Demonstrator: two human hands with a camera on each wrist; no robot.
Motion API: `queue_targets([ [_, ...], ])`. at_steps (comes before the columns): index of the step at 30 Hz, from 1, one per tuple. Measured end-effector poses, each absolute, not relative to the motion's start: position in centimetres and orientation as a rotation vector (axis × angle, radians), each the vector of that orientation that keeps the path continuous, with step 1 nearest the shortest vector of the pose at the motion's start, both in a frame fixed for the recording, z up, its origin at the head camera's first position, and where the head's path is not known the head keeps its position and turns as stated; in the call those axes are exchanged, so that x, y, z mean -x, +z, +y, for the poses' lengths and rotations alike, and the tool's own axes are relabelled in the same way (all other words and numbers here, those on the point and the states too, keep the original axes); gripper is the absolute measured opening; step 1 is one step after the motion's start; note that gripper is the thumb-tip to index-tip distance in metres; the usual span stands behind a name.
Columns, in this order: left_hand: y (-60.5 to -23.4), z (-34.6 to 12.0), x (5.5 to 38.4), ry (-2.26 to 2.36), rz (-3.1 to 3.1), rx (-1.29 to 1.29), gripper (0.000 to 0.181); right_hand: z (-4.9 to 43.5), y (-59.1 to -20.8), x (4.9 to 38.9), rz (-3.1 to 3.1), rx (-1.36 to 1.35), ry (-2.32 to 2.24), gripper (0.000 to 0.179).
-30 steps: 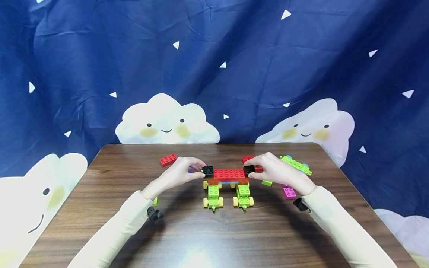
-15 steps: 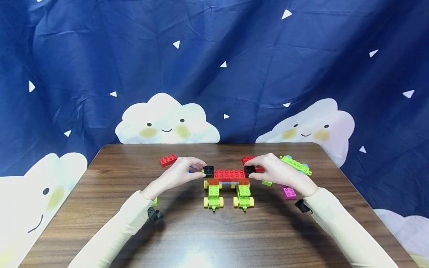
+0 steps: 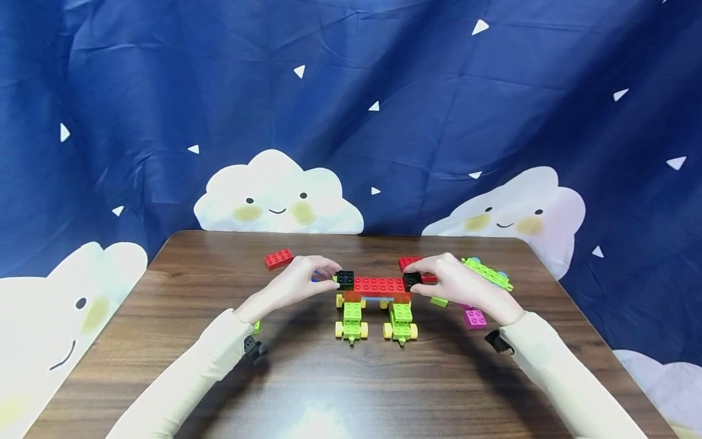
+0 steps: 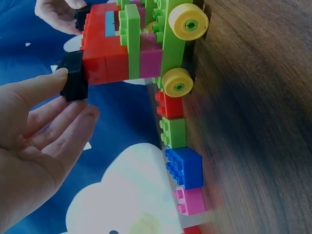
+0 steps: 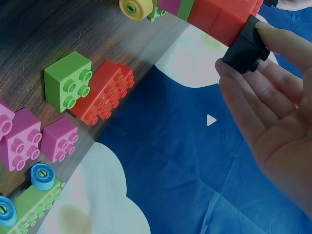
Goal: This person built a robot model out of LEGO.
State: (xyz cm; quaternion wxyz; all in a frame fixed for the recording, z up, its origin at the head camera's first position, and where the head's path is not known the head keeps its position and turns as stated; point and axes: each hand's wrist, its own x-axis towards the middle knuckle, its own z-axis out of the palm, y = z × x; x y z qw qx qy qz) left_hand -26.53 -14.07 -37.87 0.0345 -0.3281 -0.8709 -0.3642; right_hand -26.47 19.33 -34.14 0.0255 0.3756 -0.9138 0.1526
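Observation:
A toy-brick build stands mid-table: two green wheeled bases (image 3: 352, 329) with yellow wheels (image 4: 188, 22) carry a layer of red bricks (image 3: 378, 285). At the build's left end my left hand (image 3: 301, 279) pinches a black brick (image 4: 74, 75) between thumb and fingers, beside the red. My right hand (image 3: 457, 280) pinches a second black brick (image 5: 246, 46) at the right end. Both black bricks touch the red layer's ends. Purple bricks (image 4: 150, 54) and a light blue piece (image 4: 110, 23) show lower in the build.
Behind the left hand lie a red brick (image 3: 279, 259), a blue brick (image 4: 185, 167) and a pink brick (image 4: 190, 201). To the right are red bricks (image 5: 103, 92), a green brick (image 5: 67, 80), purple bricks (image 5: 59, 139) and a green base with blue wheels (image 5: 43, 176). A patterned curtain (image 3: 351, 91) hangs behind the table.
The head view has shifted slightly, so everything sits a little further right in it. Both hands keep their pinch on the black bricks, and the build stays in place.

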Motion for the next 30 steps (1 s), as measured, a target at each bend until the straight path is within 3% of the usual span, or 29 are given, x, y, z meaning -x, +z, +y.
queue_targets([
  [24, -38.23, -14.14, 26.52, -1.094, -2.664, 1.033, 0.03, 19.48, -34.4, 26.49, -2.847, -1.155, 0.485, 0.035],
  [30, -38.34, -14.67, 26.76, -1.06, -2.652, 1.072, 0.04, 19.53, -34.52, 26.51, -2.822, -1.159, 0.501, 0.034],
])
